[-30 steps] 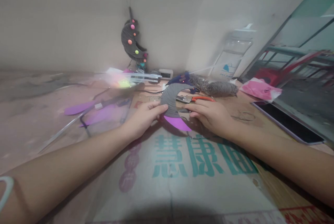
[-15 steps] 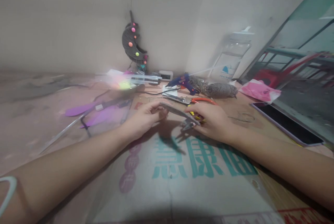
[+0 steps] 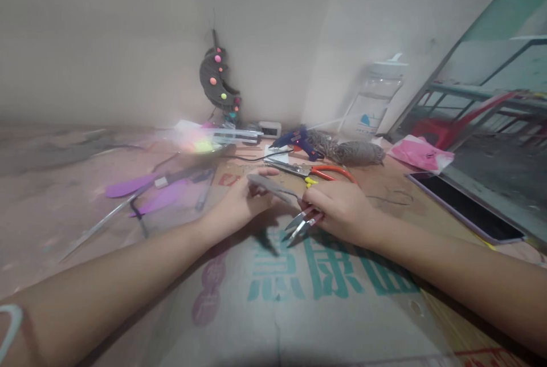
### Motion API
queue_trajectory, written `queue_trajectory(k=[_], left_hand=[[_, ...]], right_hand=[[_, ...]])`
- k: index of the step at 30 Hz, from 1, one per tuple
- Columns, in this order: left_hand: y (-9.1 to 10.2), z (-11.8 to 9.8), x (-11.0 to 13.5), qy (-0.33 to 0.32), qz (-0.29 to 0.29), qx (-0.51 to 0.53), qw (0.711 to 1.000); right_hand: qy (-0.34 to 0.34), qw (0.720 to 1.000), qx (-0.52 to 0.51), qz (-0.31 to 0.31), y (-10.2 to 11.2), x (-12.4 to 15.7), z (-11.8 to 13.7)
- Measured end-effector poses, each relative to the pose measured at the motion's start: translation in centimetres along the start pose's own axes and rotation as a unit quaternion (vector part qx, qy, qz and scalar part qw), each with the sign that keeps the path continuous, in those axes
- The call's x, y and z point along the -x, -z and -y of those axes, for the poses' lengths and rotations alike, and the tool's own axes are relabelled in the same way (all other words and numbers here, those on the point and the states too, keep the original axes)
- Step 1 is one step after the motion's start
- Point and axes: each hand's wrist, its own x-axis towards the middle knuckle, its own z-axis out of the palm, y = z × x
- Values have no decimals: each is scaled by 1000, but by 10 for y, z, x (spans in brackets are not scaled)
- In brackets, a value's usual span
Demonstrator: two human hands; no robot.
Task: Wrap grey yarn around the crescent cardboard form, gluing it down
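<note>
My left hand (image 3: 241, 199) is closed on one end of a flat grey yarn-wrapped piece (image 3: 271, 186), held tilted above the cardboard. My right hand (image 3: 342, 207) is closed around small thread snips (image 3: 302, 223), whose blades point down and left, slightly apart. Its pinched fingers also meet a thin grey strand running from the right end of the grey piece. The fingertips of the right hand are partly hidden. Beneath both hands lies a cardboard sheet (image 3: 239, 327) with green printed characters.
Orange-handled scissors (image 3: 329, 172) lie just beyond my hands. Behind them are a blue glue gun (image 3: 299, 142), a grey yarn skein (image 3: 356, 152) and a water bottle (image 3: 374, 96). A phone (image 3: 465, 206) lies right, purple pieces (image 3: 166, 196) left. A decorated crescent (image 3: 217, 82) stands against the wall.
The grey piece has shifted left and turned, so more of its flat side shows. My right hand has turned, bringing the snips' blades into clearer view, pointing down and left.
</note>
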Motion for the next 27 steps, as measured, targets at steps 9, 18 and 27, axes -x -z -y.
queue_trajectory(k=[9, 18, 27], left_hand=[[-3, 3, -2, 11, -21, 75, 997], [-3, 4, -5, 59, -39, 15, 997], [-5, -6, -5, 50, -54, -79, 994]], right_hand=[[36, 999, 40, -7, -4, -10, 18], [64, 997, -17, 43, -5, -11, 21], [99, 994, 4, 37, -6, -14, 26]])
